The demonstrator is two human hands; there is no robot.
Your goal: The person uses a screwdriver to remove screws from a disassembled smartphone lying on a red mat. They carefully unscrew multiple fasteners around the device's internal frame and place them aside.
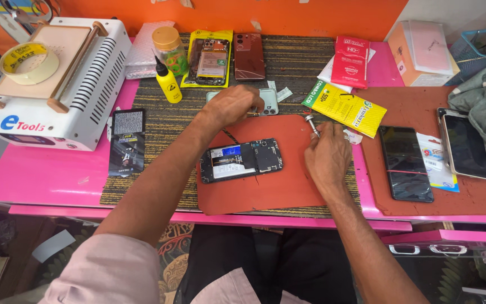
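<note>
**Phone opened, internals exposed**

Pink worktop (57, 180): we're working the opened phone (241, 160) on the red mat (288, 180), back cover off. Right hand (327, 155) is closing its grip on a small screwdriver (312, 125); left hand (230, 105) is curling over a pale phone (269, 101), grip unclear. Reassembly is pending.

Tape roll (29, 62) sitting on the white machine (80, 84), yellow squeeze bottle (168, 83) nearby, red packets (350, 61) further right, grey cloth (485, 107) far right.

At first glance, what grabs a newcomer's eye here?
The opened phone, its back off, lies mid-bench on a red mat. The right hand holds a small screwdriver beside it; the left hand rests on a pale phone cover behind.
</note>
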